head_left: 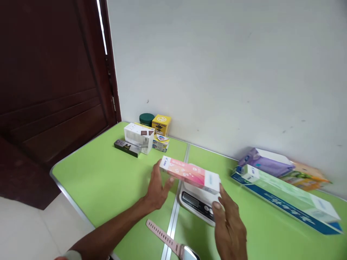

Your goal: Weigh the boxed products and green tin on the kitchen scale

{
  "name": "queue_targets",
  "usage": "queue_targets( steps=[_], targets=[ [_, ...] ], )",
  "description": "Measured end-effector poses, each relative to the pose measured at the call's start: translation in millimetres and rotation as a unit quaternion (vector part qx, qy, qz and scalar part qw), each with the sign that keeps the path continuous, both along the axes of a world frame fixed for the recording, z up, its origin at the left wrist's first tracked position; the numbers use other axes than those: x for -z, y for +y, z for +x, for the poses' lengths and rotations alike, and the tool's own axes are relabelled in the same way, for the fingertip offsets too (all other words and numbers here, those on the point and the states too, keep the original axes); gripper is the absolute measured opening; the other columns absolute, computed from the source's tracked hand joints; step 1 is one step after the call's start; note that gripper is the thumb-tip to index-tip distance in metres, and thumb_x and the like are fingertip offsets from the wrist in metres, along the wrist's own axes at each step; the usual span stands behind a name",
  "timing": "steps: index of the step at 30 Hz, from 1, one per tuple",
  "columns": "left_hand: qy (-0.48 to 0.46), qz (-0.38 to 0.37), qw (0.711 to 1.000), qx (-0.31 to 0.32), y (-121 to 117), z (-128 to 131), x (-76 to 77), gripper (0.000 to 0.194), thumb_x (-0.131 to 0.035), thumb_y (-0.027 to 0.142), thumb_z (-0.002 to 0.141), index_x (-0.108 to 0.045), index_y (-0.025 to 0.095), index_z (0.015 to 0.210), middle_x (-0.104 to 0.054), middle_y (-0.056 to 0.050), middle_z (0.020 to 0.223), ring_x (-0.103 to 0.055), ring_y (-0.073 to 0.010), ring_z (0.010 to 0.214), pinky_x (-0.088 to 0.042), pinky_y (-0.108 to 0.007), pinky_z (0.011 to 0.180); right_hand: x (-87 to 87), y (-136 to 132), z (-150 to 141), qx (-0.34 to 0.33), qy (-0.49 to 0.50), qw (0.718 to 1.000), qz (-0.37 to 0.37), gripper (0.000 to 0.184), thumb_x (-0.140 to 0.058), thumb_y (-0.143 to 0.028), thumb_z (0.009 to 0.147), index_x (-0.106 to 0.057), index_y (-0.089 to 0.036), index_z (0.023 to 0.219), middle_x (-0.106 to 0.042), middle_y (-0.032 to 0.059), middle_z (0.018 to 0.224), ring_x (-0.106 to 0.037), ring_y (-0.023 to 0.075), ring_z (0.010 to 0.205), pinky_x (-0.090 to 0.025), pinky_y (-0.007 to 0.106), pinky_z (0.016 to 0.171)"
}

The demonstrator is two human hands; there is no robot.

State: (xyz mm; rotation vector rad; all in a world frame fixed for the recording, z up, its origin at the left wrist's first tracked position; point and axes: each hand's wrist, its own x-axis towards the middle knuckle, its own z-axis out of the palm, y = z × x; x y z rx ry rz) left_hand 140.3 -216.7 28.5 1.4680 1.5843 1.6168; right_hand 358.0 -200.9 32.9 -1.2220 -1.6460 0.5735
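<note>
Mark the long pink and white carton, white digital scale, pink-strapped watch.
Carton (189,173): head view, pink printed face.
Scale (201,205): head view, black control panel.
Watch (170,242): head view, pink strap.

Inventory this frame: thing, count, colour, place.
Table: 1, green, centre
Wall: 1, white, behind
Door: 1, dark brown, left
Floor: 1, white, lower left
Scale: 1, white, centre
Pink box: 1, pink and white, over scale
Watch: 1, pink strap, near edge
Blue box: 1, blue, right
Green box: 1, pale green, over blue box
Packs: 2, purple pack, orange pack, right rear
Tub: 1, dark green, left rear
Boxes: 4, yellow box, white box, yellow-white box, black box, left rear
Left hand, right hand: 1 each, bare, at pink box ends
</note>
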Motion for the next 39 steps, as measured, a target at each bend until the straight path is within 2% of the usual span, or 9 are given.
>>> queue_targets(
  steps=[3,7,13,19,23,28,32,36,39],
  targets=[
    [-0.012,0.003,0.997,-0.078,-13,-43,-13.2,0.073,-0.045,0.059,0.100,-0.029,0.016,0.157,-0.042,-0.020,0.159,-0.040,-0.0307,0.149,-0.029,-0.049,0.125,-9.3,-4,-50,-0.070,0.011,0.997,0.008,0.063,-0.050,-0.058,0.100,-0.047,-0.029,0.156,-0.052,0.0109,0.156,-0.048,0.0362,0.143,-0.043,0.060,0.114],
    [0.007,-0.018,0.984,-0.177,-22,-124,-21.8,0.072,-0.050,0.061,0.097,-0.037,0.017,0.152,-0.051,-0.019,0.152,-0.049,-0.0317,0.141,-0.036,-0.050,0.120,-4.7,3,-141,-0.168,0.055,0.984,-0.038,0.066,-0.050,-0.058,0.101,-0.040,-0.030,0.159,-0.048,0.0106,0.160,-0.045,0.0342,0.147,-0.041,0.060,0.117],
    [0.050,-0.040,0.968,-0.244,-3,-230,-18.4,0.066,-0.057,0.056,0.093,-0.043,0.017,0.144,-0.056,-0.019,0.146,-0.055,-0.0310,0.134,-0.044,-0.050,0.113,11.5,33,-256,-0.235,0.076,0.967,-0.052,0.077,-0.048,-0.068,0.098,-0.041,-0.020,0.158,-0.045,0.0157,0.161,-0.037,0.0367,0.151,-0.033,0.062,0.122],
    [0.061,-0.068,0.971,-0.223,23,-268,-0.7,0.068,-0.056,0.059,0.089,-0.044,0.015,0.140,-0.057,-0.020,0.144,-0.056,-0.0332,0.133,-0.041,-0.053,0.116,38.8,53,-292,-0.201,0.012,0.979,-0.015,0.080,-0.041,-0.071,0.099,-0.044,-0.014,0.154,-0.049,0.0233,0.156,-0.041,0.0431,0.147,-0.034,0.069,0.118],
    [0.083,-0.092,0.963,-0.240,24,-271,2.3,0.082,-0.052,0.067,0.089,-0.035,0.013,0.148,-0.051,-0.021,0.150,-0.052,-0.0377,0.136,-0.038,-0.059,0.118,33.8,49,-292,-0.201,-0.028,0.979,-0.001,0.075,-0.054,-0.064,0.097,-0.042,-0.018,0.155,-0.053,0.0216,0.152,-0.046,0.0402,0.143,-0.039,0.064,0.117],
    [0.200,-0.051,0.930,-0.305,10,-255,-14.6,0.080,-0.048,0.071,0.090,-0.023,0.031,0.155,-0.037,-0.007,0.161,-0.039,-0.0400,0.144,-0.035,-0.066,0.120,-2.8,27,-241,-0.210,-0.066,0.974,0.057,0.075,-0.062,-0.052,0.097,-0.034,-0.019,0.158,-0.055,0.0172,0.150,-0.048,0.0333,0.142,-0.042,0.056,0.118],
    [0.290,0.053,0.917,-0.269,-6,-215,-28.9,0.085,-0.049,0.067,0.090,-0.009,0.043,0.161,-0.023,-0.001,0.168,-0.027,-0.0418,0.151,-0.031,-0.068,0.122,-13.9,10,-136,-0.146,-0.052,0.979,0.136,0.062,-0.057,-0.041,0.100,-0.038,-0.023,0.157,-0.057,0.0139,0.150,-0.046,0.0289,0.146,-0.041,0.053,0.120],
    [0.295,0.102,0.937,-0.158,4,-138,-38.5,0.085,-0.050,0.063,0.092,-0.025,0.021,0.161,-0.034,-0.015,0.162,-0.032,-0.0444,0.147,-0.028,-0.068,0.122,6.1,25,6,0.099,-0.007,0.984,0.147,0.046,-0.051,-0.041,0.102,-0.054,-0.023,0.145,-0.064,0.0156,0.138,-0.056,0.0303,0.133,-0.047,0.055,0.111],
    [0.261,0.099,0.960,-0.032,33,-60,-44.7,0.076,-0.049,0.058,0.096,-0.032,0.016,0.156,-0.039,-0.020,0.157,-0.038,-0.0381,0.145,-0.032,-0.060,0.121,26.7,52,106,0.285,0.049,0.950,0.116,0.057,-0.046,-0.057,0.100,-0.059,-0.015,0.137,-0.064,0.0204,0.134,-0.058,0.0337,0.126,-0.049,0.059,0.104]
  ],
)
